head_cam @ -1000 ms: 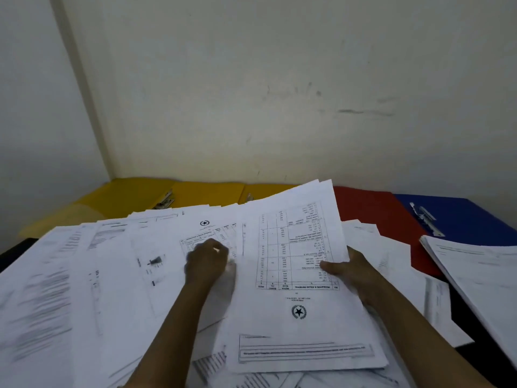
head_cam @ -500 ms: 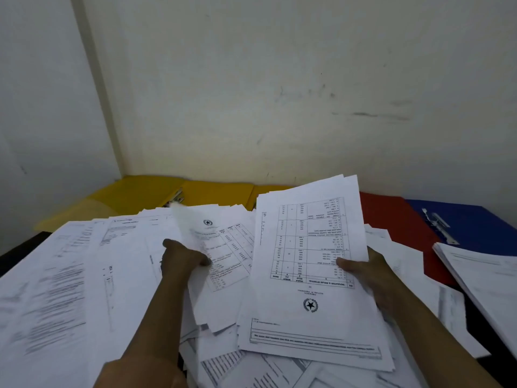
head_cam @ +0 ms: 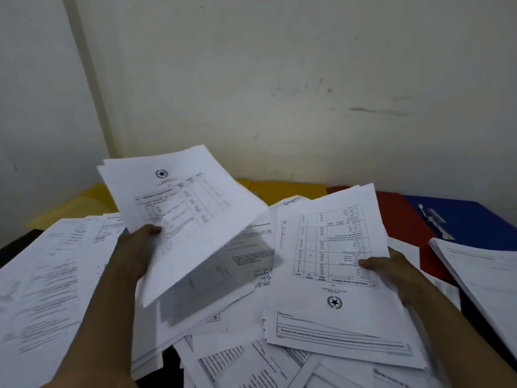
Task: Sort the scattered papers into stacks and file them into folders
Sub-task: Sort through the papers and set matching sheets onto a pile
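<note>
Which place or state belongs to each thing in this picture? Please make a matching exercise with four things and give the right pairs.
Things:
1. white sheet with a star emblem at its top
2. white paper bundle with its table printed upside down
3. blue plastic folder with a metal clip
4. yellow paper folders

Places or states:
A. lies at the far right, beside the red folder
B. gripped by the right hand
C. lie at the back, along the wall
D. lifted above the pile by the left hand

Pairs: 1-D, 2-B, 3-A, 4-C
</note>
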